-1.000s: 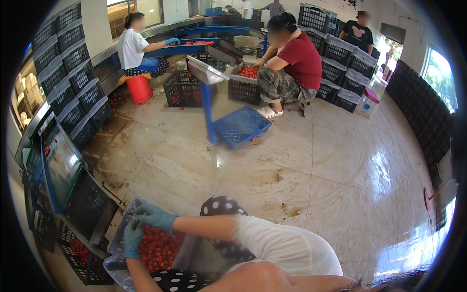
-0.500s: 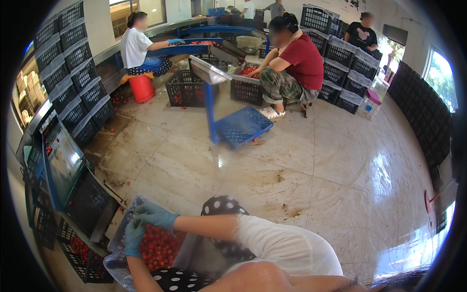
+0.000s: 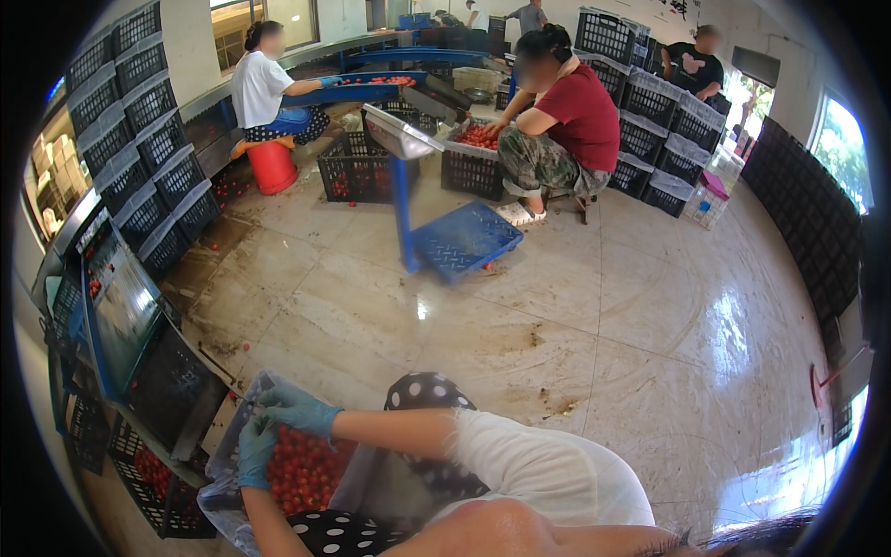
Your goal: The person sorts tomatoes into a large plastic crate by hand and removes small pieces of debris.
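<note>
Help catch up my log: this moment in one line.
left hand: blue-gloved, over plastic-lined crate | right hand: blue-gloved, beside left | inside: red fruit

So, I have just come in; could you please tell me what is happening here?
The person's gloved left hand and right hand meet over a plastic-lined container of small red fruit; whether they pinch anything is unclear. Beyond a blue platform scale, a co-worker in red bends over a black crate of similar fruit. Another in white sits on a red bucket, one arm outstretched.

Fruit point(image 3: 311, 475) in crate point(image 3: 358, 481) | scale point(image 3: 464, 243) ahead | stacked crates point(image 3: 148, 139) left
</note>
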